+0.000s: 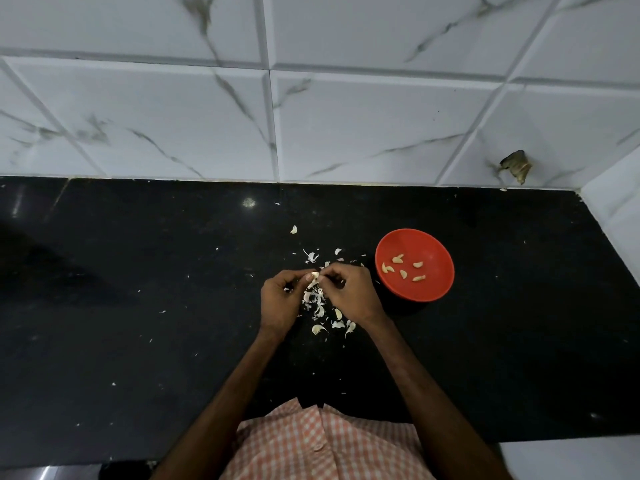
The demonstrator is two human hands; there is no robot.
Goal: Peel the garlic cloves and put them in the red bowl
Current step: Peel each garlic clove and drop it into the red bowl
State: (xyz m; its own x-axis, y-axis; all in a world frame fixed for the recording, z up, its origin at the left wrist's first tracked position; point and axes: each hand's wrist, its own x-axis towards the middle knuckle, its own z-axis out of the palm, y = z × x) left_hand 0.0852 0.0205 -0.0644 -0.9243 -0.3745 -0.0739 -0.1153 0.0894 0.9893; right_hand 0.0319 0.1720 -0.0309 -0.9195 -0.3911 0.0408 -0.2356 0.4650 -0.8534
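My left hand (281, 299) and my right hand (349, 289) meet over the black counter, and both pinch one garlic clove (314, 274) between their fingertips. A strip of white skin hangs from the clove. Under and around the hands lies a heap of white garlic skins (313, 299). A few unpeeled cloves (318, 329) lie just in front of the hands, and another clove (293, 230) lies farther back. The red bowl (437, 285) stands right of my right hand, close to it, with several peeled cloves (398, 259) inside.
The black counter (138, 306) runs left to right, with small skin flakes scattered on it. A white marble-tiled wall (311, 98) closes the back, and a white side wall (616, 209) closes the right. A chipped spot (516, 166) marks the back wall.
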